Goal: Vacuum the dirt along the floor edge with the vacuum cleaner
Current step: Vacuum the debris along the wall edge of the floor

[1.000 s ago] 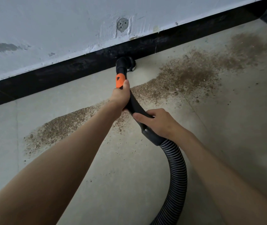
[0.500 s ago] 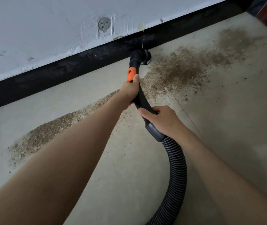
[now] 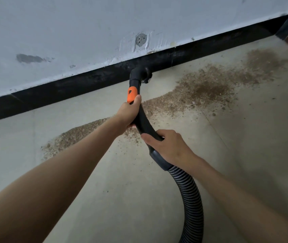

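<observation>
- Vacuum wand (image 3: 142, 118): a curved black rigid tube with an orange collar (image 3: 132, 94). It looks light and stiff, likely smooth plastic, so it should steer precisely from two spaced grips.
- Nozzle (image 3: 142, 73) sits at the floor edge, against the black baseboard (image 3: 69, 88), just left of the densest part of the dirt (image 3: 204, 88).
- Left hand (image 3: 128, 111) is wrapped around the wand just below the orange collar, thumb lying up along it; this forward hold aims the tip.
- Right hand (image 3: 167, 146) grips the wand's lower end, just above the cuff where the ribbed hose (image 3: 191, 200) joins.
- The hose is flexible and trails down out of view; judged to drag and tug a little on sideways sweeps, so the rear hold matters.
- The dirt is loose and granular, a band running across the floor (image 3: 104, 181) on both sides of the wand; most is not yet taken up.
- Against half a second ago: the nozzle lies nearer the grey plugged hole (image 3: 141, 40) in the wall (image 3: 69, 32), having pulled back left out of the heavy patch. Both grips match.
</observation>
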